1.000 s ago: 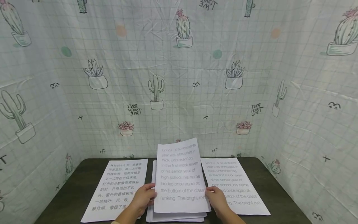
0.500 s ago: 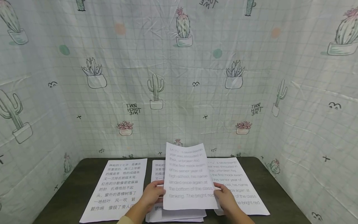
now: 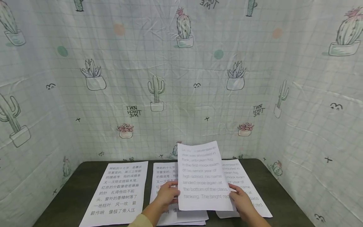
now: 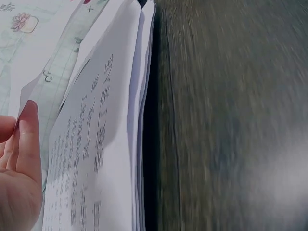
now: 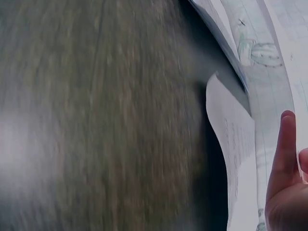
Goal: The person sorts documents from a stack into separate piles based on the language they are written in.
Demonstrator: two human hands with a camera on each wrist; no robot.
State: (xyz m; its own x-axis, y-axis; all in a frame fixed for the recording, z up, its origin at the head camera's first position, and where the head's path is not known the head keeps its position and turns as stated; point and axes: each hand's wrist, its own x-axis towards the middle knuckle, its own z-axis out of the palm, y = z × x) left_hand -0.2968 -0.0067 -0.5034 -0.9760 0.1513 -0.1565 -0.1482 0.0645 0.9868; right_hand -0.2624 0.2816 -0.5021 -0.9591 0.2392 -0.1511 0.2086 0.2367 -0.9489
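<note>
In my head feed the left hand [image 3: 168,194] pinches the left edge of a printed sheet [image 3: 202,176], thumb and fingers drawn together to the thickness of paper. The right hand [image 3: 241,198] grips the opposite edge the same way. The sheet is held up and tilted, its top edge rising past the table's far edge.

Compared with a second ago, both hands have carried it rightward: it hid most of the middle stack [image 3: 164,173], and now that stack's Chinese lines show beside it, while the sheet covers more of the right-hand paper [image 3: 241,178]. I judge it free of the stack and not yet laid down. Its English text looks the same as the paper on the right.

Further out, the left-hand paper [image 3: 119,192], also in Chinese, lies toward the left edge of the dark table [image 3: 73,195]; I can't tell whether it is one sheet or several. I see no container; the papers lie straight on the tabletop. A cactus-print cloth [image 3: 181,94] hangs beyond its far edge.
</note>
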